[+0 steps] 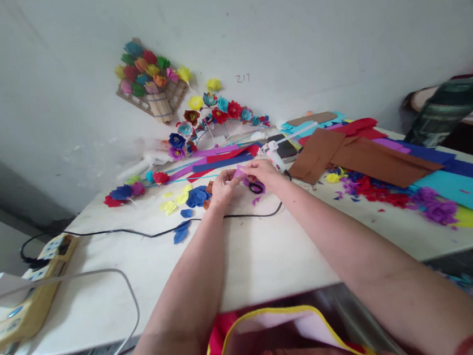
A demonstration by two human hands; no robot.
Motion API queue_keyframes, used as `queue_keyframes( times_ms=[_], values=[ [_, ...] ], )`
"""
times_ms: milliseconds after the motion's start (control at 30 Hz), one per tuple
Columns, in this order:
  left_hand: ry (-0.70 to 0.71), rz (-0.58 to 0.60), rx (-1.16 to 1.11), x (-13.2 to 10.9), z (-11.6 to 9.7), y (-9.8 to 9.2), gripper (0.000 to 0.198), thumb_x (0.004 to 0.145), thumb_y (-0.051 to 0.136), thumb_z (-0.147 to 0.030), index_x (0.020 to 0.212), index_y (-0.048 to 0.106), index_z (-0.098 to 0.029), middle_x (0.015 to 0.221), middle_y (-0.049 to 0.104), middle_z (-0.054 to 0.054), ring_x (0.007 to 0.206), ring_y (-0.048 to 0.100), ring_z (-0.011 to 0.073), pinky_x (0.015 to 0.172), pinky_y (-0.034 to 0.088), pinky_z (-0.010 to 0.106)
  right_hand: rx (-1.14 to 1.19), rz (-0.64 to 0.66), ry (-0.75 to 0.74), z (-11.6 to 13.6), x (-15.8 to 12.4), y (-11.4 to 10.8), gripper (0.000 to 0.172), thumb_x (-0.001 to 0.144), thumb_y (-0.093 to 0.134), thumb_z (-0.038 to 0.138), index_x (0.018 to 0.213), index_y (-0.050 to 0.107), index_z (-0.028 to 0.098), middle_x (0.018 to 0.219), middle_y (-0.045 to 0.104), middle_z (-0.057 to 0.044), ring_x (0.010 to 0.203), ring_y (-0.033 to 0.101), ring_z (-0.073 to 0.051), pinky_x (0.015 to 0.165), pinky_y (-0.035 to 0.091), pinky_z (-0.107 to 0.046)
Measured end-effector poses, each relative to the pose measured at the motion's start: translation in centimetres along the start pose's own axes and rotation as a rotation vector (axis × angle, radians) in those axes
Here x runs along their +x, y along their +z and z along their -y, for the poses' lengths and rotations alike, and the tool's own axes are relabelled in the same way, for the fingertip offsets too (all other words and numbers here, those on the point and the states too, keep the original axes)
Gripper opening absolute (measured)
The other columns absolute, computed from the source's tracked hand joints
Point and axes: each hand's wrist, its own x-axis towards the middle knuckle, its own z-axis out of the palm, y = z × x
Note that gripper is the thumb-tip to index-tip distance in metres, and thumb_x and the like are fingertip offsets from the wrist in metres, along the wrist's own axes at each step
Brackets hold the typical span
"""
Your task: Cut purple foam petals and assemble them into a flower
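My left hand [224, 189] and my right hand [263, 173] meet over the middle of the table. Both are closed, fingertips pinching a small piece of purple paper [240, 171] between them. Just below the right hand lie scissors with black handles [256, 187], with purple scraps [257, 201] around them. Left of my left hand are blue paper petals [198, 196] and yellow petals [182, 197]; some brown petals are partly hidden behind that hand. Behind the right hand rests a white glue gun [275, 156].
A black cord [151, 235] crosses the table from a yellow power strip [41, 299] at left. Brown sheets [380, 160], blue sheets and scraps cover the right side. Finished paper flowers [234, 109] stand at the back, near a green bottle [446, 111] at far right.
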Motion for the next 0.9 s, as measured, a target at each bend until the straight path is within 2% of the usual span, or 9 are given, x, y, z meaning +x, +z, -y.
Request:
queue_keyframes(
  times_ms=[133,233,367,467,633,733,900],
  values=[
    [-0.025,0.002,-0.057,-0.2,-0.4,0.0,0.025,0.066,0.071,-0.039,0.068,0.059,-0.017,0.061,0.056,-0.001,0.063,0.051,0.0136,0.061,0.038,0.026,0.090,0.005,0.027,-0.1,0.1,0.3,0.035,0.061,0.081,0.040,0.058,0.058,0.015,0.050,0.054,0.003,0.044,0.043,-0.005,0.042,0.034,-0.019],
    [-0.031,-0.013,-0.074,-0.3,-0.7,-0.2,0.022,0.065,0.069,-0.036,0.067,0.058,-0.017,0.058,0.053,-0.002,0.057,0.046,0.0113,0.057,0.034,0.025,0.100,0.028,0.076,0.1,-0.1,0.4,0.033,0.063,0.081,0.039,0.061,0.058,0.015,0.052,0.055,0.003,0.043,0.045,-0.005,0.041,0.035,-0.018],
    [-0.049,0.006,-0.064,-0.4,-1.1,-0.3,0.018,0.064,0.065,-0.033,0.064,0.058,-0.017,0.056,0.052,-0.003,0.053,0.040,0.0096,0.055,0.032,0.025,0.056,0.018,0.064,0.5,-0.2,0.0,0.031,0.068,0.077,0.041,0.066,0.061,0.015,0.058,0.059,0.001,0.047,0.052,-0.007,0.041,0.038,-0.018],
    [-0.047,0.049,-0.038,-0.5,-1.4,-0.3,0.016,0.062,0.063,-0.032,0.062,0.058,-0.016,0.056,0.054,-0.002,0.055,0.042,0.0105,0.057,0.032,0.025,0.016,0.069,0.065,0.5,-0.1,-0.6,0.031,0.069,0.076,0.042,0.066,0.061,0.015,0.057,0.059,0.001,0.047,0.053,-0.008,0.042,0.039,-0.018],
    [-0.047,0.130,0.015,-0.8,-1.6,-0.2,0.013,0.061,0.061,-0.029,0.061,0.060,-0.017,0.058,0.057,-0.002,0.057,0.046,0.0123,0.057,0.033,0.026,-0.094,0.180,0.088,0.4,0.0,-1.3,0.017,0.066,0.078,0.021,0.063,0.063,0.013,0.050,0.059,0.001,0.043,0.050,-0.007,0.042,0.038,-0.018],
    [-0.053,0.132,-0.004,-0.9,-1.7,-0.2,0.014,0.063,0.063,-0.030,0.062,0.060,-0.017,0.059,0.059,-0.001,0.058,0.049,0.0130,0.058,0.036,0.026,-0.105,0.183,0.079,0.4,0.0,-1.3,0.015,0.066,0.077,0.017,0.061,0.063,0.013,0.048,0.059,0.001,0.041,0.048,-0.006,0.042,0.038,-0.018],
    [-0.083,0.112,-0.159,-0.9,-1.6,-0.2,0.017,0.061,0.069,-0.031,0.063,0.058,-0.017,0.059,0.061,0.000,0.058,0.053,0.0125,0.060,0.040,0.026,-0.039,0.132,0.076,0.4,0.2,-1.1,0.020,0.066,0.080,0.019,0.061,0.061,0.013,0.045,0.057,0.002,0.039,0.049,-0.006,0.041,0.041,-0.017]
  ],
)
